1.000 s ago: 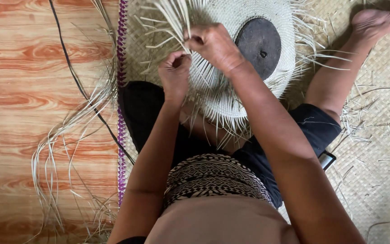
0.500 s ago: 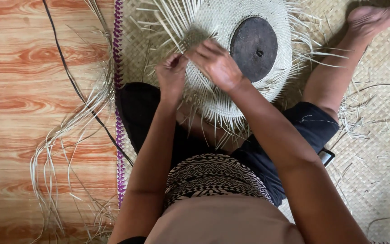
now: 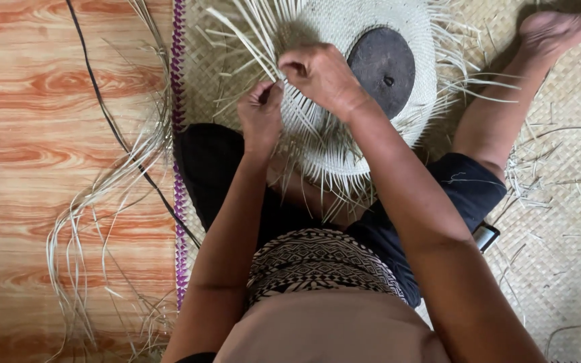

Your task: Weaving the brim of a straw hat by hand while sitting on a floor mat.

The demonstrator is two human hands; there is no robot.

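Seated on a straw mat (image 3: pixel 559 222) near its purple-trimmed left edge, a person's left hand (image 3: pixel 261 115) and right hand (image 3: pixel 321 75), both closed, pinch loose pale strands at the near-left rim of a round woven piece (image 3: pixel 344 141) bearing a dark disc (image 3: pixel 383 68).

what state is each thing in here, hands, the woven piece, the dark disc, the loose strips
left hand: grip closed, pinching pale strips at the weave's edge
right hand: grip closed on strips, above the left hand
round woven piece: unfinished, loose strip ends sticking out all round
dark round disc: lying flat on the woven piece
loose strips: scattered on the wood-pattern floor
woven mat: spread flat under the person
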